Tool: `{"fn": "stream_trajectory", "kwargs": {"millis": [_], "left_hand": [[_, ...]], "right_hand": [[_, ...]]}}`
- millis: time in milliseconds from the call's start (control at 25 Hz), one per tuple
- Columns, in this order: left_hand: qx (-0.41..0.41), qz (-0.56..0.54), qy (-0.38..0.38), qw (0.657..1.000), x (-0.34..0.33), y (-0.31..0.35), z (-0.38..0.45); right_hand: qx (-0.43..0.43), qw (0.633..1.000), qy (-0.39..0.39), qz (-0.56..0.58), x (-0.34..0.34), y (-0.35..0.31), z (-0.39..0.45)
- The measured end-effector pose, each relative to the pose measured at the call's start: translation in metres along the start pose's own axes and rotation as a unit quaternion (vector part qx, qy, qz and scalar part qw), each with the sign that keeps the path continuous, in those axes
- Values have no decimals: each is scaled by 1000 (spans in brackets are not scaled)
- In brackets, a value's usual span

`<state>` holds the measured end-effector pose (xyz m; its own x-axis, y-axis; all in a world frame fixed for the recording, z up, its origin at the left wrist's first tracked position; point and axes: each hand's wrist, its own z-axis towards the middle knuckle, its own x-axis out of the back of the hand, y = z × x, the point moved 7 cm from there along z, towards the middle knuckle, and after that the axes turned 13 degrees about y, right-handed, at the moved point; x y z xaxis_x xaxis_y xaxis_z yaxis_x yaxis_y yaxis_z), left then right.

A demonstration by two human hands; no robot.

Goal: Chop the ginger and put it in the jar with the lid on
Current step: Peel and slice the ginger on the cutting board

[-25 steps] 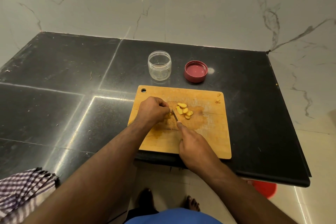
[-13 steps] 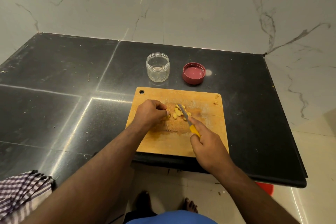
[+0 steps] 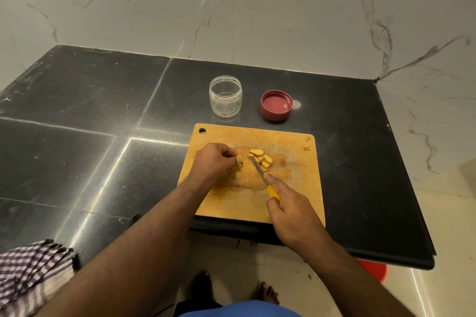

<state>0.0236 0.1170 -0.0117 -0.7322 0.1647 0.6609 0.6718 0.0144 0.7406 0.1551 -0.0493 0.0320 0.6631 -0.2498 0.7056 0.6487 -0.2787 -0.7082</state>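
the left hand (image 3: 215, 161) pinches a ginger piece (image 3: 239, 162) on the cutting board (image 3: 296, 188). the right hand (image 3: 291, 211) has a closed grip on the knife (image 3: 260, 172); ginger slices (image 3: 262, 159) lie just right of the blade. beyond both grips, on the surface (image 3: 103, 100), stand the open jar (image 3: 226, 96) and its lid (image 3: 276, 105).

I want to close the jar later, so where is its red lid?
In the head view, the red lid lies upside down on the black counter, just right of the empty jar, behind the cutting board.
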Motion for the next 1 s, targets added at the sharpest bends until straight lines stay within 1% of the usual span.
{"fn": "stream_trajectory", "kwargs": {"millis": [360, 760, 1000], "left_hand": [[-14, 15, 6, 1000, 1, 3, 0], [-35, 33, -5, 999, -1, 11, -1], [-18, 38, -1, 999, 0, 13, 1]], "right_hand": [[37, 998, -15, -39, -19, -18, 16], [54, 995, -39, -68, -22, -23, 26], [53, 995, -44, -66, -19, -20, 24]]}}
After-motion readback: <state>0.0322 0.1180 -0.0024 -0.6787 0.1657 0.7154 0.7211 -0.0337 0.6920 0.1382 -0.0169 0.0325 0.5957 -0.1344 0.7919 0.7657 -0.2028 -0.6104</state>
